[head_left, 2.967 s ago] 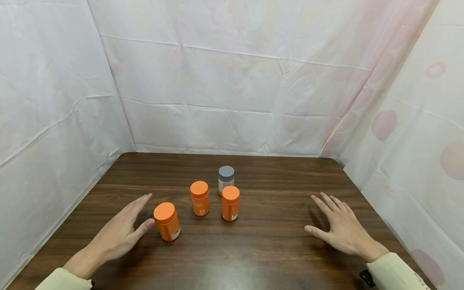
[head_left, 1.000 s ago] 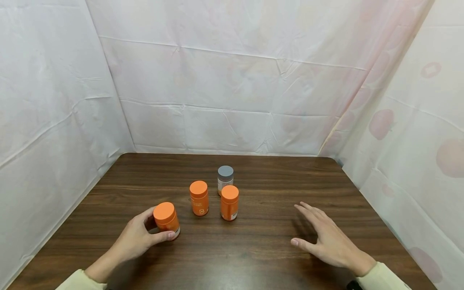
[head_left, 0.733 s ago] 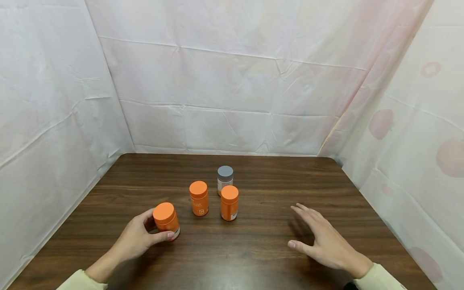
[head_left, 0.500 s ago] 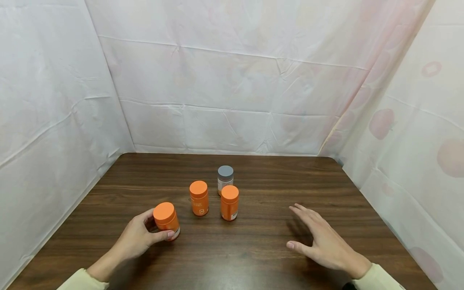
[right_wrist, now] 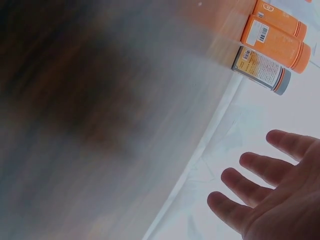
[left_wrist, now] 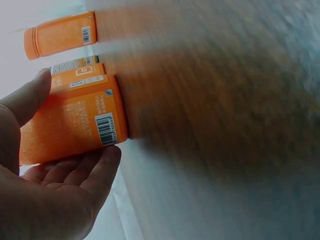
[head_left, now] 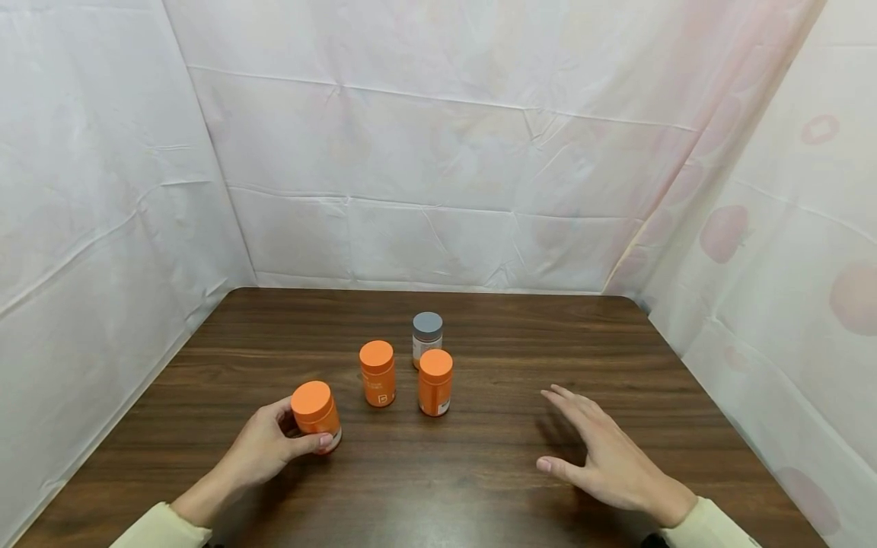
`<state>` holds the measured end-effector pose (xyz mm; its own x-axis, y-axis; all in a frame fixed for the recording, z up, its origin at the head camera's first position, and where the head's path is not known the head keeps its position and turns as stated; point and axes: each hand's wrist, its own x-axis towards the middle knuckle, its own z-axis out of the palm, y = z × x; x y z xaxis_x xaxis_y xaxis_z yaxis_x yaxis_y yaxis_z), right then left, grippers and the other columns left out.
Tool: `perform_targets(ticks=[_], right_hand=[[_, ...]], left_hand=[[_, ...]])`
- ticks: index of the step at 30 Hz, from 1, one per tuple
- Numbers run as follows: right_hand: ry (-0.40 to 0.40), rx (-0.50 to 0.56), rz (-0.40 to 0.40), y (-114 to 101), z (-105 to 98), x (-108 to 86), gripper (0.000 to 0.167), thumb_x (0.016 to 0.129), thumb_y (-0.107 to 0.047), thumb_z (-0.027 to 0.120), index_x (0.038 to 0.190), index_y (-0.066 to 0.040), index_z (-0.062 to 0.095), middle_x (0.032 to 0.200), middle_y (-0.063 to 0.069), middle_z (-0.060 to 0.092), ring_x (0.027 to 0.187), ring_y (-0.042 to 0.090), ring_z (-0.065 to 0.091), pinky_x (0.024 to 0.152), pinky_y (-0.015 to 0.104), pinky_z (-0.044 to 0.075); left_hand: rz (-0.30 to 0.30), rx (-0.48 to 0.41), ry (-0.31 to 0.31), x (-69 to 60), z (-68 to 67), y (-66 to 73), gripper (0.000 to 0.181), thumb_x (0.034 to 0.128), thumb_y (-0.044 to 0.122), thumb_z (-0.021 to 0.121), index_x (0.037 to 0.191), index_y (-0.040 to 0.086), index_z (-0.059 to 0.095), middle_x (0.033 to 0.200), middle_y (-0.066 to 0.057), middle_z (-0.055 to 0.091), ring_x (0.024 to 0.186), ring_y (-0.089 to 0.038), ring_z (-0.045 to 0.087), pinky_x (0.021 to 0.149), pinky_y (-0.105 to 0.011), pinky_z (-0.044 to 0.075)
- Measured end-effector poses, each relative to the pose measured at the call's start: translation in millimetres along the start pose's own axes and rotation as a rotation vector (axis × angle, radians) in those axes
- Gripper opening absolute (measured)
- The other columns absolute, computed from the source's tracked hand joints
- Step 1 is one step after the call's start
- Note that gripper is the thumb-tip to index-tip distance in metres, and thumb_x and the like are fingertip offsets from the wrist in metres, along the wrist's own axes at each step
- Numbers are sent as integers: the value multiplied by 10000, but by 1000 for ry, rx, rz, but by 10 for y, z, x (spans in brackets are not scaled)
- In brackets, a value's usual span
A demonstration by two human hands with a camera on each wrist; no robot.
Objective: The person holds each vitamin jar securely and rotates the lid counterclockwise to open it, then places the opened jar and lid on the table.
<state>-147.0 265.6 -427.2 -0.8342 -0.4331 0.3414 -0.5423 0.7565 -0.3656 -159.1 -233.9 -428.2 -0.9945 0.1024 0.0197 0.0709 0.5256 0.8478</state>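
My left hand [head_left: 259,447] grips the nearest orange pill bottle [head_left: 315,411], which stands upright on the table. In the left wrist view, the thumb lies on one side of this orange bottle [left_wrist: 75,120] and the fingers on the other; its barcode faces the camera. Farther right stand a second orange bottle [head_left: 378,374] and a third orange bottle [head_left: 435,384]. Behind the third, partly hidden by it, is a bottle with a grey lid [head_left: 428,327]. My right hand [head_left: 610,464] hovers at the right with spread fingers, apart from every bottle, its fingers extended in the right wrist view.
All the bottles share a dark wood-grain table [head_left: 493,487]. White cloth [head_left: 438,152] hangs behind its far edge, and more cloth hangs along the left and right sides, the right one with a faint fruit print.
Since three seconds ago my left hand has moved right and closed round the nearest orange bottle. My right hand has drifted left, slightly more in the last half second. The bottles have stayed put.
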Motion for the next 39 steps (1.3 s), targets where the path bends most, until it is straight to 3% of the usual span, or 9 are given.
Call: perform_targets(ticks=[7,15,33,39], right_hand=[[0,9,-2,-26,-1,1,874,862,-507,794,1587,-289,356,1609,6,377,1415,319,414,1001,648,408],[-3,19,-7,-48,9,12,870,869,-512,785,1590,-287,352,1611,15,375,1416,321,412,1002,656,404],[-4,39,1,-131,37,36,868,872,-500,788,1590,-299,345,1612,4,372,1422,291,411,1003,623,430],[-1,63,3,-157,54,38,859,875,-478,792,1590,-316,343,1608,-2,377,1418,287,417,997,622,439]], left_hand=[[-12,0,-15,2,32,16,550,798,304,892,1248,77,670,1131,-39,725,990,-159,675,791,-264,538],[74,18,-12,-15,80,71,537,797,310,895,1246,109,682,1117,13,731,1004,-136,675,852,-287,529],[116,7,-13,-106,274,271,514,743,365,929,1178,203,707,1068,94,733,1011,-115,686,880,-311,530],[165,-4,-17,-140,334,313,530,745,369,928,1191,189,706,1072,96,733,998,-111,692,863,-303,536]])
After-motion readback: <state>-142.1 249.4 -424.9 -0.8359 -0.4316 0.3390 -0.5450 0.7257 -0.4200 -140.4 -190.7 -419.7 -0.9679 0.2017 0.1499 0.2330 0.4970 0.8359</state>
